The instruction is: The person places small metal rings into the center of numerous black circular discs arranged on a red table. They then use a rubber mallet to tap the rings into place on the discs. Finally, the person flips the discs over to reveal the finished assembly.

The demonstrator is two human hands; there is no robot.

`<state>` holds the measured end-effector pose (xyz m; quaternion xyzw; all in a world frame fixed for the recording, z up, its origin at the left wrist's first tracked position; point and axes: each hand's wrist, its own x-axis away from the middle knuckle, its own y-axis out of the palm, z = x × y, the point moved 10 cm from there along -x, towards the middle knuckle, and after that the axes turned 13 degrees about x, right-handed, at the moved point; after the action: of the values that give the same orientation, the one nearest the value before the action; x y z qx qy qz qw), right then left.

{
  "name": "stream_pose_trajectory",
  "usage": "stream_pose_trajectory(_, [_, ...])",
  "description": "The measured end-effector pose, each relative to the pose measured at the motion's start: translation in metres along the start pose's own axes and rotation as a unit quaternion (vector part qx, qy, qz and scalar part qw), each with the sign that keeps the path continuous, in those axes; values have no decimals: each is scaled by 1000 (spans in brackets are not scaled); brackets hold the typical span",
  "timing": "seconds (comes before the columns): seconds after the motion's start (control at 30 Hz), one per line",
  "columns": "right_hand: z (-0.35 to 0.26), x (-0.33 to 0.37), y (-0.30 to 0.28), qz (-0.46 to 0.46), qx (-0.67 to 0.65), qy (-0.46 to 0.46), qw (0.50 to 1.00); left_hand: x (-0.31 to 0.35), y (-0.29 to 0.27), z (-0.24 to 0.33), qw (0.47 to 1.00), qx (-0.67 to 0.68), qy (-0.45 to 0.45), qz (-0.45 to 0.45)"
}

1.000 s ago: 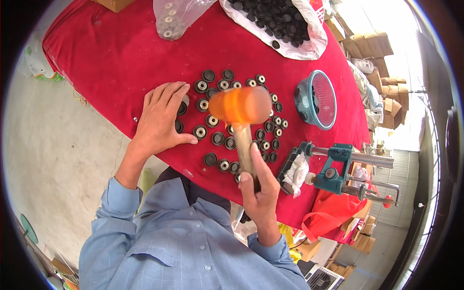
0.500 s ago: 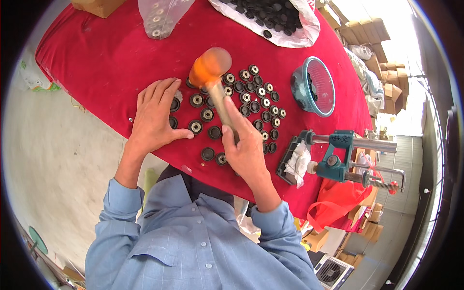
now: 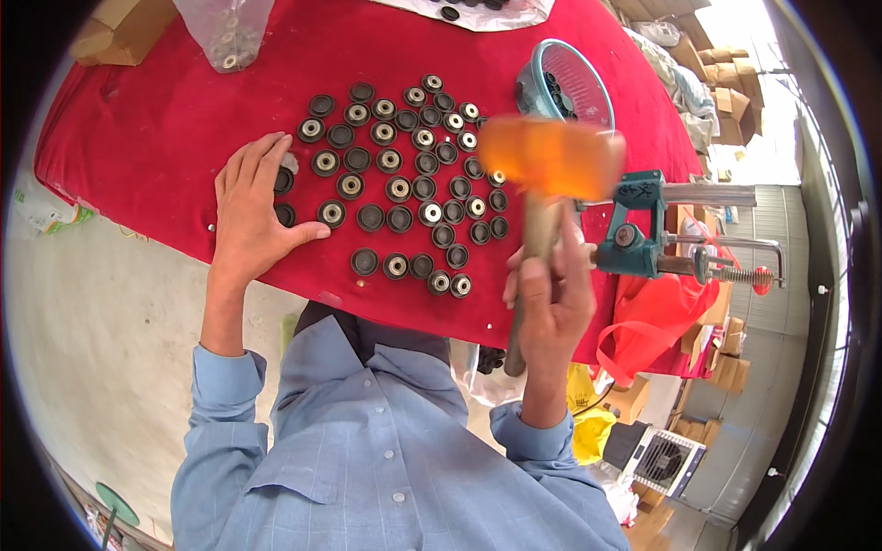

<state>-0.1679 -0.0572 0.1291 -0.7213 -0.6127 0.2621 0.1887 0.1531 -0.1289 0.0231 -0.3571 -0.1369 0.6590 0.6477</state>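
Note:
My left hand (image 3: 253, 204) lies with its fingers stretched out and thumb spread on the red cloth, beside two black round caps (image 3: 284, 215). A small whitish scrap (image 3: 290, 163) shows by its fingertips. In my right hand (image 3: 559, 298) is a mallet (image 3: 542, 158) with an orange head and a wooden handle, raised over the right of the table and blurred by motion. Between my hands lie many black rubber-like caps (image 3: 370, 218) in loose rows. Some hold a metal ring-shaped bearing (image 3: 350, 186); others show only black.
A blue plastic basket (image 3: 599, 78) with black pieces stands at the back right. Nearer is a green clamp-like press (image 3: 636, 230) with steel bars. A clear bag of bearings (image 3: 225, 37), a cardboard box (image 3: 119, 32) and a white sack (image 3: 501, 16) lie along the far side.
The mallet has swung from over the caps at the middle to the right, held in my right hand. The view has shifted; my left hand keeps its place beside the caps.

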Motion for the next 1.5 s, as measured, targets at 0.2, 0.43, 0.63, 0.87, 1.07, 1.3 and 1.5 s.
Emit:
stream_pose_trajectory(0.2, [38, 31, 29, -62, 151, -29, 986, -1, 3, 0, 1000, -14, 17, 6])
stream_pose_trajectory(0.43, [41, 39, 25, -71, 96, 29, 992, 1, 2, -4, 1000, -23, 14, 12])
stream_pose_trajectory(0.63, [3, 79, 29, -129, 120, -74, 982, 1, 0, -2, 1000, -2, 16, 18])
stream_pose_trajectory(0.87, [39, 83, 9, -74, 71, 12, 995, 40, -12, 53, 988, 51, 110, 90])
stream_pose_trajectory(1.07, [31, 115, -14, -65, 159, -68, 983, 96, 59, 94, 979, 184, 74, 50])
stream_pose_trajectory(1.3, [47, 117, -22, -59, 109, 6, 992, 85, 73, 102, 986, 142, 71, 51])
stream_pose_trajectory(1.5, [77, 125, -18, -100, 143, 84, 981, 76, 86, 108, 989, 117, 86, 35])
